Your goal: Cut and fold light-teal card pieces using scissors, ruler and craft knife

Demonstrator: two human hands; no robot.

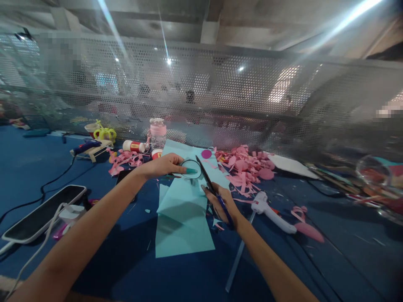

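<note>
We press our left hand [162, 165] down on a clear round lid [191, 168], its fingers spread flat over the rim rather than clenched, holding it against the teal paper [184, 214]. Our right hand [222, 205] is closed around the blue handles of the scissors [209, 180], whose dark blades point up and away, just right of the lid. Beyond the blades lie pink paper scraps [245, 167]. A white glue gun [272, 214] rests right of the scissor hand.
</note>
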